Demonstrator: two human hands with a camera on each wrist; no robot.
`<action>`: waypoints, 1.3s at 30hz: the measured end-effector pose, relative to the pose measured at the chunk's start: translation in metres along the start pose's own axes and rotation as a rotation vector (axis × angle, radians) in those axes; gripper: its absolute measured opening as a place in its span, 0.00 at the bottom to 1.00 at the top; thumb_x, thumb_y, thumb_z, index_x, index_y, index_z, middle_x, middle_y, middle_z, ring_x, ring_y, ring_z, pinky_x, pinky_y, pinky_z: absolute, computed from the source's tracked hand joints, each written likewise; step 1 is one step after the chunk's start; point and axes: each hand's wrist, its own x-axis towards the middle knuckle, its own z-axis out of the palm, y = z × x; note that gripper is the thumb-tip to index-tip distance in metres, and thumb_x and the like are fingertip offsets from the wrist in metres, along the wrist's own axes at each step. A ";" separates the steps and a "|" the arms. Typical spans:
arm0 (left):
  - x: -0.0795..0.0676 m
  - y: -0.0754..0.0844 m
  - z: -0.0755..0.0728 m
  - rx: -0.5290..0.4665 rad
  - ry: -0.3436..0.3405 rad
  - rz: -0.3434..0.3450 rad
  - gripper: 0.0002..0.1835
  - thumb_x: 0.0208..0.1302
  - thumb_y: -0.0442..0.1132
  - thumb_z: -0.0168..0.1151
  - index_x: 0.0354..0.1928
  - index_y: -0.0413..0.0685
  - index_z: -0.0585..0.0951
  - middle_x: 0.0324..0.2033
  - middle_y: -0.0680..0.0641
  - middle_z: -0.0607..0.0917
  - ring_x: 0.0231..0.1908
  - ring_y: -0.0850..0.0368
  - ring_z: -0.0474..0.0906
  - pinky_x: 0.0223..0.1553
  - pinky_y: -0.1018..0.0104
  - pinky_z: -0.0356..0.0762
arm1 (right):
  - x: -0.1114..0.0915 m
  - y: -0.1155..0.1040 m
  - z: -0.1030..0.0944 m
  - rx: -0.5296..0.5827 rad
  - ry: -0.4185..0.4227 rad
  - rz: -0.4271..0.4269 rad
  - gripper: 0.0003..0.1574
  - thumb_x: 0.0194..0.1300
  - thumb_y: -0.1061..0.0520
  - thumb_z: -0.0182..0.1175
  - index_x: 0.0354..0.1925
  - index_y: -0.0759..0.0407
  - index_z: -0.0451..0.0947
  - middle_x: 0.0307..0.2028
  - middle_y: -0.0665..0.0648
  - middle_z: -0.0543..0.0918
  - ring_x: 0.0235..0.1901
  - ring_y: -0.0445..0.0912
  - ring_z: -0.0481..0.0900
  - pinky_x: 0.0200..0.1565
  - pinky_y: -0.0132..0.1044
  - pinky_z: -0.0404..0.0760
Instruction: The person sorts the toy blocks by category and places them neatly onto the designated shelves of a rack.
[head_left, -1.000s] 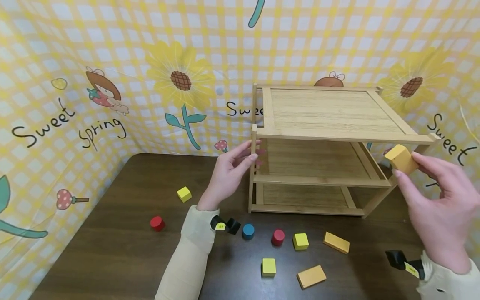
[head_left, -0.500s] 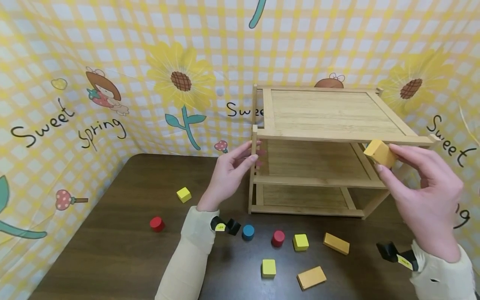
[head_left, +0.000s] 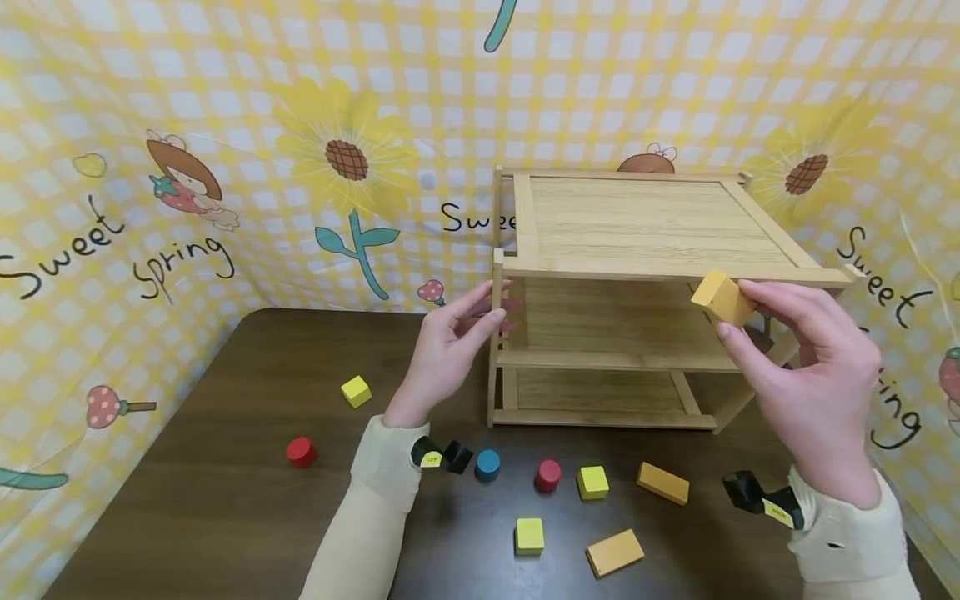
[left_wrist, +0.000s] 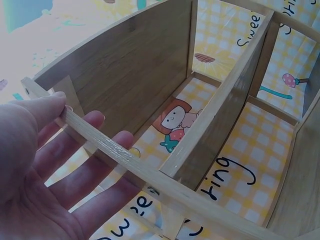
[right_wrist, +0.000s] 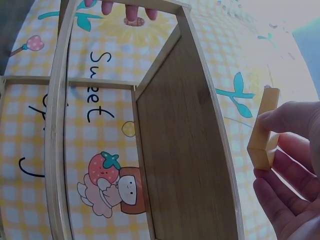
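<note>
A three-tier wooden shelf [head_left: 637,223] stands on the dark table. My left hand [head_left: 438,358] holds its front left post, thumb in front and fingers passing behind. The left wrist view shows the thumb on the post [left_wrist: 112,150], with the other fingers extended on its far side. Between thumb and fingertips, my right hand [head_left: 821,392] pinches an orange-yellow rectangular wooden block [head_left: 726,300]. That block is held tilted in the air, overlapping the top tier's front rail near its right end in the head view. In the right wrist view, the block [right_wrist: 263,132] appears beside the top board.
In front of the shelf lie a blue cylinder [head_left: 487,465], a red cylinder [head_left: 547,476], yellow cubes [head_left: 592,482] and two orange blocks [head_left: 615,552]. Farther left are another yellow cube [head_left: 356,391] and red cylinder [head_left: 302,452]. A checked cloth [head_left: 225,67] hangs behind.
My right hand has carried the orange-yellow block leftward, from beside the shelf's right end to over its front rail. The left hand keeps its hold on the post. The head view has shifted slightly.
</note>
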 end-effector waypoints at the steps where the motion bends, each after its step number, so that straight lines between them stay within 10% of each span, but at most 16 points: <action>1: 0.000 0.000 0.000 -0.001 0.002 0.000 0.23 0.76 0.36 0.59 0.69 0.40 0.74 0.57 0.44 0.84 0.45 0.49 0.87 0.48 0.57 0.84 | 0.000 -0.001 0.001 0.004 0.000 -0.003 0.25 0.49 0.82 0.68 0.48 0.78 0.83 0.46 0.68 0.84 0.48 0.48 0.82 0.56 0.35 0.78; 39: -0.007 -0.004 0.009 0.030 0.108 0.005 0.24 0.75 0.35 0.60 0.69 0.37 0.74 0.54 0.41 0.86 0.45 0.46 0.87 0.51 0.59 0.82 | 0.004 -0.016 0.020 0.054 -0.012 -0.057 0.22 0.49 0.80 0.69 0.46 0.78 0.84 0.45 0.68 0.85 0.47 0.48 0.83 0.54 0.32 0.78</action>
